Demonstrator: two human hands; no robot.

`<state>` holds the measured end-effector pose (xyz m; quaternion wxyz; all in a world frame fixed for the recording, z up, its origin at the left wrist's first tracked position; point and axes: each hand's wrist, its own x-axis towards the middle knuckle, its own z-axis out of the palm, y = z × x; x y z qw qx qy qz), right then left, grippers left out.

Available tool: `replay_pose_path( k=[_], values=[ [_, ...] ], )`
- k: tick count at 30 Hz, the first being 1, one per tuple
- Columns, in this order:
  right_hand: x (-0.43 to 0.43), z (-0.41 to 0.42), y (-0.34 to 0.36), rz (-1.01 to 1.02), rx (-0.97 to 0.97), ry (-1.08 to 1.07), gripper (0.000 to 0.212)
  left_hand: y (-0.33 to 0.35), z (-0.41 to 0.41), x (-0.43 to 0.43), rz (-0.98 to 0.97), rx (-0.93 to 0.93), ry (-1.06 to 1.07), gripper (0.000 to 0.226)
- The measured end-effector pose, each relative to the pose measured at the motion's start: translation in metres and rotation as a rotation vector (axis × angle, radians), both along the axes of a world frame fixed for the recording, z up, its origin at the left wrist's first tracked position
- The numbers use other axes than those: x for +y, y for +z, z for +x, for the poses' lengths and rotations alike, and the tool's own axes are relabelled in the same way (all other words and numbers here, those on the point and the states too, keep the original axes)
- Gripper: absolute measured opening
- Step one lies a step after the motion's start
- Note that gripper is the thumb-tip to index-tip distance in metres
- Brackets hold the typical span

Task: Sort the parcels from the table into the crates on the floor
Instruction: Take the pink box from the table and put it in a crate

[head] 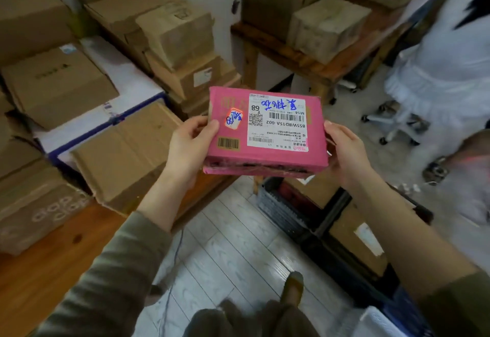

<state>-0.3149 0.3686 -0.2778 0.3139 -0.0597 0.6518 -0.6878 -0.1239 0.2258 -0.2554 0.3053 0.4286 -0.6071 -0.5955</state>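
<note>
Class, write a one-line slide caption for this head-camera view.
Both hands, left hand and right hand, hold a pink parcel above floor crates.

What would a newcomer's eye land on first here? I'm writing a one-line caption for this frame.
The pink parcel at centre, held level between the left hand and right hand, its white shipping label upside down to the wearer. Brown cardboard boxes crowd the wooden table at left; a dark crate sits on the floor below the parcel.
</note>
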Motion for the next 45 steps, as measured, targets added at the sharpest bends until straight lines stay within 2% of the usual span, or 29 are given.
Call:
replay_pose_path(
  k=[12,19,27,31,35,40,45],
  values=[
    [0.063,-0.160,-0.088,0.109,-0.164,-0.062,0.014,-0.089,-0.193,0.035,0.146,-0.220,-0.086,0.006],
    [0.076,-0.203,-0.145,0.189,-0.273,-0.102,0.013,-0.146,-0.259,0.031,0.100,-0.288,-0.232,0.011],
    [0.060,-0.221,-0.238,0.269,-0.417,-0.152,0.007,-0.239,-0.314,0.000,0.107,-0.425,-0.308,0.025],
    [0.045,-0.228,-0.281,0.289,-0.470,-0.247,0.009,-0.295,-0.331,-0.017,0.154,-0.483,-0.346,0.021],
    [0.032,-0.230,-0.329,0.362,-0.509,-0.297,0.022,-0.346,-0.342,-0.026,0.185,-0.534,-0.382,0.009],
    [0.017,-0.229,-0.389,0.418,-0.559,-0.328,0.033,-0.407,-0.351,-0.035,0.162,-0.577,-0.432,0.027],
    [0.008,-0.224,-0.456,0.485,-0.638,-0.324,0.019,-0.481,-0.351,-0.034,0.175,-0.662,-0.433,0.030]
  ],
)
